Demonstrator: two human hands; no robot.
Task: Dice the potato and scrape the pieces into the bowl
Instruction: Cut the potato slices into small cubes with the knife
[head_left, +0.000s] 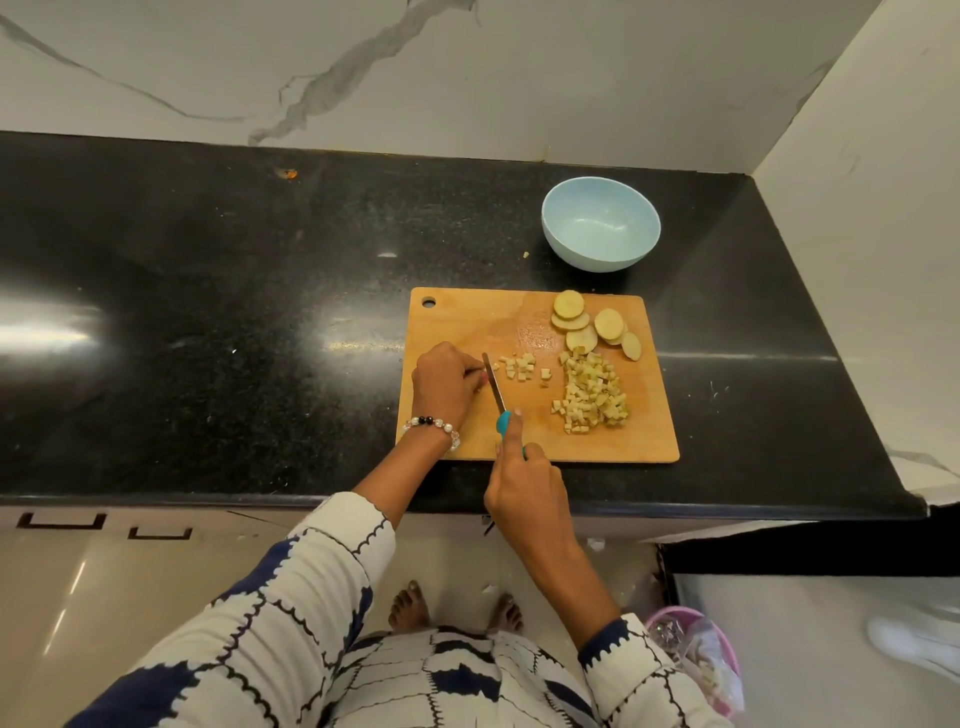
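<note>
Potato dice (592, 395) right of knife-gripping right hand (524, 493)

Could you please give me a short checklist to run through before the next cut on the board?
1. Right hand grips the knife handle: ok.
2. Left hand holds the piece being cut, which is mostly hidden: cannot tell.
3. Left fingertips clear of the blade: cannot tell, they sit very close to it.
4. Board lies flat on the counter: ok.
5. Bowl stands beyond the board, holding nothing, ready for pieces: ok.
6. Dicing finished: not ok, slices remain whole beside the diced pile.
</note>
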